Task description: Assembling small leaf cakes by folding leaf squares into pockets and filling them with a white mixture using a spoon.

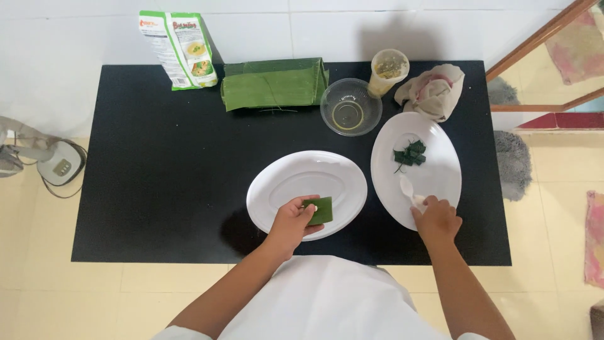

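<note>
1. The black table (157,189) carries everything, with the person standing at its near edge.
2. Folded banana leaves (274,83) lie at the far edge, long axis running left to right, beside a green and white packet (180,49).
3. Two white oval plates sit near the person: the left plate (283,182) lies crosswise, the right plate (440,176) stands lengthwise.
4. A clear glass bowl (350,106), a plastic cup (388,70) and a crumpled cloth (431,90) stand beyond the plates.
5. The left hand (291,223) pinches a small folded leaf piece (322,211) over the near rim of the left plate, fingers curled around it.
6. The right hand (436,218) is closed on the handle of a white spoon (406,187), whose bowl points away, towards the cut leaf bits (410,154).
7. Those bits lie straight ahead of the spoon on the right plate, nearer the right hand.
</note>
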